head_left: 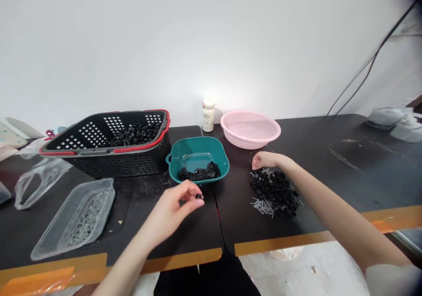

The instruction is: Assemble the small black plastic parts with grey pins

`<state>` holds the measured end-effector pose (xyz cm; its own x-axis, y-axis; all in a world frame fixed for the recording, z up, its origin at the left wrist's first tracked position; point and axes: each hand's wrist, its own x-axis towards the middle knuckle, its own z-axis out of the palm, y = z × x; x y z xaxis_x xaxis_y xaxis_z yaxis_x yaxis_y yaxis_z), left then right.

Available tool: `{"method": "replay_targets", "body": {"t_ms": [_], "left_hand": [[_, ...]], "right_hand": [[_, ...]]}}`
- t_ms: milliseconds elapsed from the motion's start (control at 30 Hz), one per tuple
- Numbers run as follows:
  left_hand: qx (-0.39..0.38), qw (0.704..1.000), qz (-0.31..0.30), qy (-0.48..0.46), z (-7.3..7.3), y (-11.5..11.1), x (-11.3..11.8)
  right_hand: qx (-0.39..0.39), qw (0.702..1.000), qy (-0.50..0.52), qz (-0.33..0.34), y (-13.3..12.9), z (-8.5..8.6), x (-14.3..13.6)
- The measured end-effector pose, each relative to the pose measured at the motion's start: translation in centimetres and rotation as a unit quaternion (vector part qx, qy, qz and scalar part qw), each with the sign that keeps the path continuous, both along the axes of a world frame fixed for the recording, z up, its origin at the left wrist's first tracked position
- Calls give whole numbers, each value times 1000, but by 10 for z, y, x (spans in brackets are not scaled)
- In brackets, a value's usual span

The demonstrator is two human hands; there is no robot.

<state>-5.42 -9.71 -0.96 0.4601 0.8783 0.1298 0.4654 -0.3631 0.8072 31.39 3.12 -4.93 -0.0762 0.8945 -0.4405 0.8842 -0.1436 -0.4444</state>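
Black small part (199,196) pinched between thumb and fingertips of the left hand (180,201). Teal basin (194,148) sits just beyond that hand, more black parts (199,173) along its near side. Right hand (259,160): fingers bent together at the far left edge of the black pile (275,188); can't tell if it grips anything. Loose silver pins (263,206) lie at the pile's near-left edge, nearer the wearer than the right hand. Pink basket (250,129) beyond the right hand, white bottle (209,116) left of it. Left of the left hand: clear tray (54,225) of silver pins; farther out, black basket (115,164) with red handles, holding black parts. All on the dark desk (244,217).
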Motion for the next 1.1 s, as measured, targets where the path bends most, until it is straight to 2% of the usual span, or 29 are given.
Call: {"method": "replay_targets", "body": {"t_ms": [100, 167, 300, 367, 433, 500, 567, 667, 733, 933, 1100], "left_hand": [[-94, 986, 51, -125, -24, -29, -3], [-127, 970, 80, -193, -41, -40, -1], [-141, 924, 139, -326, -65, -48, 9], [-130, 904, 167, -373, -70, -50, 13], [-107, 892, 181, -401, -70, -52, 15], [-88, 886, 184, -417, -66, -55, 14], [-72, 884, 189, -423, -62, -58, 12], [-38, 884, 206, -417, -56, -61, 8], [-19, 887, 214, -410, -54, -62, 5], [9, 897, 222, -384, -56, -62, 2], [13, 890, 216, -401, -55, -60, 2]], "right_hand": [[54, 997, 54, -11, -14, 11, -11], [102, 989, 110, -13, -33, 19, -26], [157, 956, 248, 2, -88, 24, -83], [151, 885, 437, -47, -117, 19, -120], [104, 814, 565, -84, -142, 13, -154], [85, 774, 618, -106, -159, 8, -181], [95, 758, 637, -103, -168, 4, -199], [123, 757, 637, -73, -173, 0, -213], [143, 771, 618, -60, -173, -1, -217], [235, 816, 527, -13, -176, 3, -217], [282, 825, 489, 31, -179, 9, -216]]}}
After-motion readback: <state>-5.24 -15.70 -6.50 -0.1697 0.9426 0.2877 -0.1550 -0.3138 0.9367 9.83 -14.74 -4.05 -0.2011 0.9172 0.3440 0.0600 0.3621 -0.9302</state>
